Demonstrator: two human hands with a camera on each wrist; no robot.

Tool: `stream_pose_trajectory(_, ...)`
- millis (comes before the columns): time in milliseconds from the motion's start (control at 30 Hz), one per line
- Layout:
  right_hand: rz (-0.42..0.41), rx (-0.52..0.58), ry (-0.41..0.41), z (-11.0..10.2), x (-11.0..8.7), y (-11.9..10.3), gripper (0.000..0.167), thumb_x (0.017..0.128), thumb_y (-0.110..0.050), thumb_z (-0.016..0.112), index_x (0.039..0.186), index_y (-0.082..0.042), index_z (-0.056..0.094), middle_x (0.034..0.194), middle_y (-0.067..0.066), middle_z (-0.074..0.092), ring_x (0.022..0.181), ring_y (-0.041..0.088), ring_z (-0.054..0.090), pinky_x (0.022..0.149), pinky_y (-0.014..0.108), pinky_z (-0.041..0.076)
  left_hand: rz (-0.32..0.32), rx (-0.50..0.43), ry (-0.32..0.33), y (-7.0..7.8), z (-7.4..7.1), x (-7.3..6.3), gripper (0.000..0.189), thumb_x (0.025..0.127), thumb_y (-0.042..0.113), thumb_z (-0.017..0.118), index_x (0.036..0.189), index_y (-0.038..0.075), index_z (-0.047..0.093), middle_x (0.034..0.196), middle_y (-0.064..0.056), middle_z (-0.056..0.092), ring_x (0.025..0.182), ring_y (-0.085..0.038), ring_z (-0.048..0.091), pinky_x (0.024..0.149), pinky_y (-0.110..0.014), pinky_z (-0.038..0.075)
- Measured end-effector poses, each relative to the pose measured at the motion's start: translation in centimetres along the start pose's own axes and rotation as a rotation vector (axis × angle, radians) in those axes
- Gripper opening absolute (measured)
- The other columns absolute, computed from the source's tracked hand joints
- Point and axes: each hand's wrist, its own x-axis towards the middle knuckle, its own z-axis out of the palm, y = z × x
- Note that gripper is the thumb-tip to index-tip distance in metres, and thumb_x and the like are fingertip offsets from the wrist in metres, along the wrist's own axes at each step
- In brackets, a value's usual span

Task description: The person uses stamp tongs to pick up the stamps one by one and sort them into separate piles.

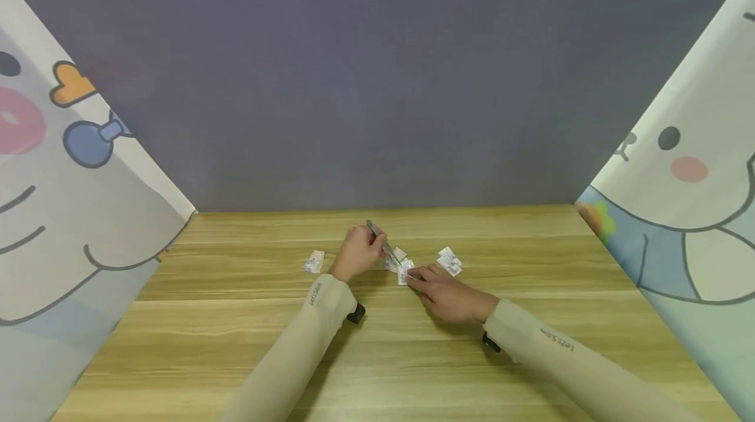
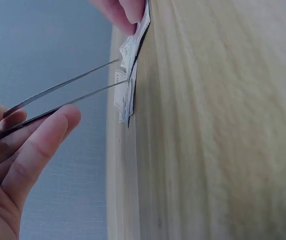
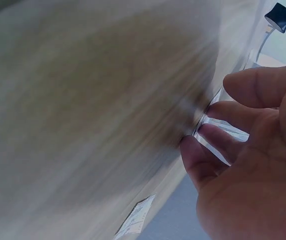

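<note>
A: Wooden table (image 1: 236, 343) first. What's on it?

B: Small clear plastic packets. One lone packet (image 1: 314, 261) left of the hands, a pair (image 1: 450, 261) to the right, and a cluster at centre.

A: Left hand (image 1: 356, 253)?

B: Fingers curled round metal tweezers (image 2: 65, 96), pinching them (the two tips stand slightly apart in the wrist view). The tips touch the central packet (image 2: 128, 82), which lies flat on the table between both hands.

A: Right hand (image 1: 451, 296)?

B: Fingers nearly straight, fingertips (image 3: 195, 147) pressing the packet's near edge down. Nothing gripped.
</note>
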Motion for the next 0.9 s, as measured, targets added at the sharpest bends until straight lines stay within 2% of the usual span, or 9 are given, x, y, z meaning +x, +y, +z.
stream_pose_trajectory(200,-0.014,-0.017,0.006,0.0,0.02,-0.11,0.045,0.098,-0.008,0.047,0.141,0.003,0.041,0.142,0.016,0.038,0.122,0.028,0.038,0.102,0.046,0.036,-0.009,0.005,-0.005,0.06,-0.11,0.03,0.025,0.1,0.014,0.049,0.107,-0.004,0.065,0.077,-0.008,0.068,0.068,-0.023,0.068,0.051,-0.027,0.053)
stream_pose_trajectory(400,-0.009,-0.008,-0.011,-0.07,-0.14,-0.12,0.046,0.098,-0.011,0.047,0.142,0.001,0.039,0.145,0.015,0.036,0.125,0.028,0.037,0.103,0.046,0.034,-0.005,-0.021,0.002,0.36,-0.24,-0.14,0.021,0.1,0.014,0.05,0.103,0.0,0.066,0.08,-0.009,0.069,0.069,-0.024,0.069,0.057,-0.024,0.055)
stream_pose_trajectory(700,-0.02,-0.002,0.01,-0.17,-0.24,-0.19,0.047,0.097,-0.008,0.049,0.141,0.003,0.04,0.143,0.016,0.037,0.125,0.031,0.037,0.103,0.048,0.034,0.012,-0.063,-0.016,0.61,-0.46,-0.01,0.025,0.1,0.013,0.05,0.106,-0.007,0.064,0.084,-0.013,0.069,0.072,-0.027,0.069,0.059,-0.023,0.056)
stream_pose_trajectory(900,-0.015,0.014,-0.003,-0.27,-0.25,-0.28,0.047,0.097,-0.009,0.048,0.142,0.003,0.039,0.144,0.017,0.036,0.127,0.031,0.035,0.103,0.048,0.034,0.013,-0.093,-0.025,0.76,-0.57,-0.06,0.024,0.1,0.012,0.05,0.105,-0.007,0.064,0.084,-0.014,0.068,0.073,-0.029,0.069,0.059,-0.024,0.056)
